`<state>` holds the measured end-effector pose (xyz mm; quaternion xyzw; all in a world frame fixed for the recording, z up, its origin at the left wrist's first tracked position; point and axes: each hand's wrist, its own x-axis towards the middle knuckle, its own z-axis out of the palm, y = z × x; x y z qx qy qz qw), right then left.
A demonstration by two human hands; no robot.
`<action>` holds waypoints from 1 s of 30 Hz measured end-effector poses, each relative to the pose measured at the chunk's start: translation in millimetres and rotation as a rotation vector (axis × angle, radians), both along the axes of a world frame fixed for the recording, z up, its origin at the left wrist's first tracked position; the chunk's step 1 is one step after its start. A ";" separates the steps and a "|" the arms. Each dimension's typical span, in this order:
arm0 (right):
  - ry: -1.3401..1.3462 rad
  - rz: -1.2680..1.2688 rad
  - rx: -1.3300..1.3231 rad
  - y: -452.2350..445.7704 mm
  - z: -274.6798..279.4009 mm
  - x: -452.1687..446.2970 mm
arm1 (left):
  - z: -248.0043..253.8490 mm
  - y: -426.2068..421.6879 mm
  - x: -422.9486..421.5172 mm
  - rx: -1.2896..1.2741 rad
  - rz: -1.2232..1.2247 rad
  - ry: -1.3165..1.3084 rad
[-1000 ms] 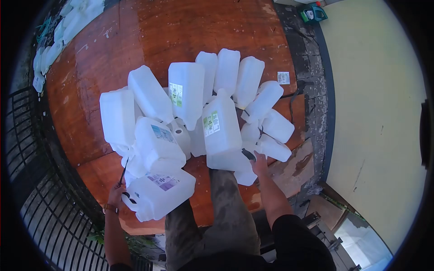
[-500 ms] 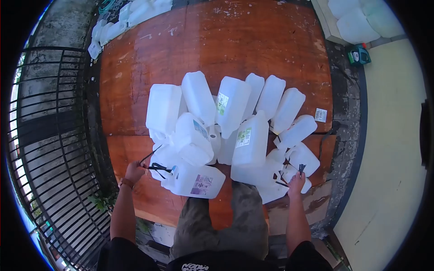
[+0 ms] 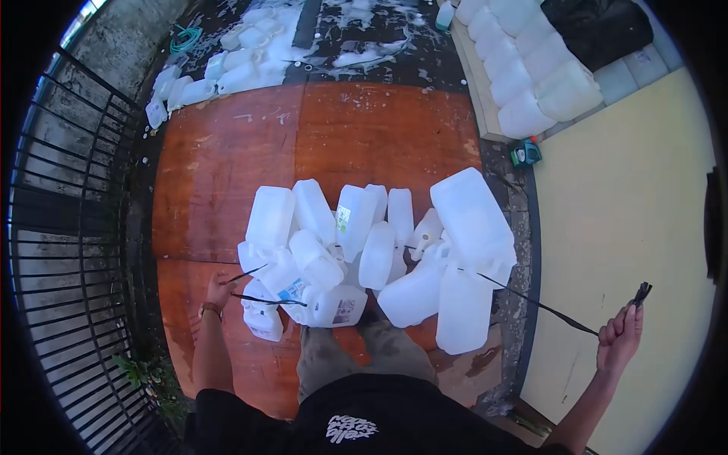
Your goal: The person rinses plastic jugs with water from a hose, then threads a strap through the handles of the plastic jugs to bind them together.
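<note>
White translucent plastic jugs [image 3: 353,220] lie heaped around my legs, several joined by a black strap [image 3: 531,301]. My right hand [image 3: 620,338] is raised far out to the right, closed on the bunched strap end, with the strap stretched taut to the jugs. Low at the left of the heap, my left hand [image 3: 221,290] is closed on another black strap [image 3: 269,301] that runs in among the jugs. A large jug [image 3: 472,220] stands high at the right of the heap, and another [image 3: 463,309] hangs below it.
Reddish-brown boards [image 3: 227,152] cover the ground. A black metal fence [image 3: 68,227] runs along the left, a cream wall [image 3: 629,212] along the right. More jugs [image 3: 531,68] are stacked at the back right, near a green bottle [image 3: 525,152]. Others [image 3: 239,64] lie at the back left.
My right hand has swung outward and up to the right, pulling the strap taut. The right-hand jugs have lifted and shifted. The view has tilted up, showing more ground behind.
</note>
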<state>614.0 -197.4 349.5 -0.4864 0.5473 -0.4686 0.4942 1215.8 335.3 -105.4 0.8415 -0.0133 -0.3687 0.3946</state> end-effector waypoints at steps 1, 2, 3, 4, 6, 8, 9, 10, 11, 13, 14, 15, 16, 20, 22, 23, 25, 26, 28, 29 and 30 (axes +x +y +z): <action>-0.035 -0.009 -0.061 7.0 23.4 -3.6 | 4.8 -5.1 -4.5 -0.232 0.293 0.142; -0.079 -0.018 -0.138 13.2 48.0 -0.8 | 40.9 -29.9 -24.4 -0.301 0.461 0.173; -0.099 -0.043 -0.179 17.8 70.3 -1.9 | 53.6 -41.5 -39.8 -0.590 0.630 0.280; -0.078 -0.106 -0.221 27.0 88.5 8.5 | 52.7 -43.7 -51.9 -0.657 0.729 0.283; -0.118 -0.169 -0.284 37.2 112.1 15.3 | 37.0 -44.1 -73.2 -0.667 0.885 0.276; -0.120 -0.180 -0.305 47.2 123.9 26.2 | 41.2 -48.2 -91.6 -0.438 0.744 0.227; -0.155 -0.121 -0.310 49.7 125.6 29.1 | 33.2 -51.7 -99.2 -0.328 0.644 0.213; -0.184 -0.073 -0.315 53.8 127.1 27.6 | 27.3 -51.1 -105.6 -0.336 0.627 0.222; -0.212 -0.057 -0.304 59.7 128.9 45.1 | 26.5 -54.1 -112.3 -0.109 0.440 0.061; -0.281 0.137 -0.310 56.1 134.4 46.4 | 62.7 -91.3 -135.8 -0.041 0.189 -0.143; -0.291 0.253 -0.332 56.0 139.5 47.7 | 113.8 -126.3 -157.2 -0.183 0.132 -0.177; -0.306 0.342 -0.351 54.3 146.9 47.0 | 134.9 -161.5 -178.9 -0.468 0.054 -0.219; -0.320 0.443 -0.346 52.6 157.4 48.3 | 187.5 -202.2 -209.7 -0.627 -0.071 -0.148; -0.426 0.579 -0.488 37.9 221.8 3.4 | 303.1 -333.6 -356.6 -0.995 -0.883 -0.376; -0.451 0.528 -0.604 24.8 264.1 -41.8 | 266.5 -378.3 -432.2 -0.889 -1.116 -0.324; -0.456 0.480 -0.675 19.0 283.1 -72.5 | 229.4 -399.2 -456.8 -0.947 -1.241 -0.111; -0.430 0.330 -0.809 13.9 312.9 -140.0 | 213.8 -400.2 -484.7 -0.914 -1.206 -0.150; -0.415 0.244 -0.865 13.9 318.6 -178.5 | 204.5 -404.5 -490.0 -0.944 -1.177 -0.160; -0.357 0.056 -0.927 16.5 308.1 -240.9 | 219.4 -399.5 -486.8 -0.966 -1.105 -0.231; -0.303 -0.042 -0.903 18.3 284.5 -253.6 | 225.8 -409.6 -478.3 -0.965 -1.084 -0.241; -0.214 -0.123 -0.848 24.3 251.3 -246.3 | 233.3 -424.5 -474.9 -0.842 -0.731 -0.221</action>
